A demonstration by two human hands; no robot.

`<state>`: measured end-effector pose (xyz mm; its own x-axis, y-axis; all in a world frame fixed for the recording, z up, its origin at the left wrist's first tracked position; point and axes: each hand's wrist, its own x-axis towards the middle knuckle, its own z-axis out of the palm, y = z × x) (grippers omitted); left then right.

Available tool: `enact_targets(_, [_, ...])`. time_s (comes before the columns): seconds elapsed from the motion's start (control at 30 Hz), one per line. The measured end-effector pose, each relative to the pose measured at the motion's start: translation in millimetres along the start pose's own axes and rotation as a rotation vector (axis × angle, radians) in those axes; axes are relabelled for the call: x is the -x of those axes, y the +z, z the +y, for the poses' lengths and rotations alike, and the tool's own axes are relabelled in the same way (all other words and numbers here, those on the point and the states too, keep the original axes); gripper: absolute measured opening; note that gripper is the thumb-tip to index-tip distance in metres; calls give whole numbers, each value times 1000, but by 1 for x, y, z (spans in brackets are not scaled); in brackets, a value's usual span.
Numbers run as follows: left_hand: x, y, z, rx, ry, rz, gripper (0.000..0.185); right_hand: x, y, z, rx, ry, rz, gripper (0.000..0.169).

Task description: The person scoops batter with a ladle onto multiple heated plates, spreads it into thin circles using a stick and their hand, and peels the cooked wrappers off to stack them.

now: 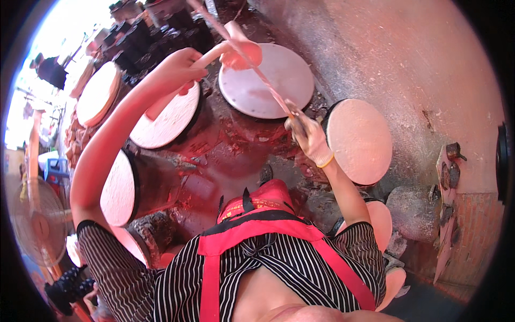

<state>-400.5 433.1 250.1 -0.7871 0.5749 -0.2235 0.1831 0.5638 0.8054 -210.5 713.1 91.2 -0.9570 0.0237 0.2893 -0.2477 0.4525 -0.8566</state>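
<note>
My bare left hand (181,70) is raised at the upper left, its fingers around the pale handle of a mallet-like tool (241,54) with a thick, rounded head. The handle's lower end sticks out below my hand. My right hand (305,135), in a soiled white knit glove with a yellow cuff, grips the near end of a long thin rod (263,76). That rod slants up and left, passing in front of the tool's head and leaving the view at the top. Under both tools lies a smooth, pale round disc (277,88); whether anything touches it, I cannot tell.
Several round drums with pale, rough tops (360,141) stand around me, others at the left (118,191). Dark cylinders (141,38) crowd the upper left. A standing fan (38,223) is at the left. A stained wall (402,60) rises at the right. A person (50,70) is far left.
</note>
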Motion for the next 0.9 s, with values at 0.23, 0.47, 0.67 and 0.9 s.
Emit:
enact_targets(0.23, [-143,109,21,-441,340,163,29,-49,-73,72,75,182,269,36])
enact_targets(0.47, [-192,217,-20,393,-25,177,29,48,-19,189,-308,495,425,44])
enact_targets(0.67, [-236,254,-67,608,-58,297,30,16,19,179,453,703,474,41])
enact_targets(0.9, [-232,195,-56,795,153,386,26,-53,6,176,-983,840,479,42])
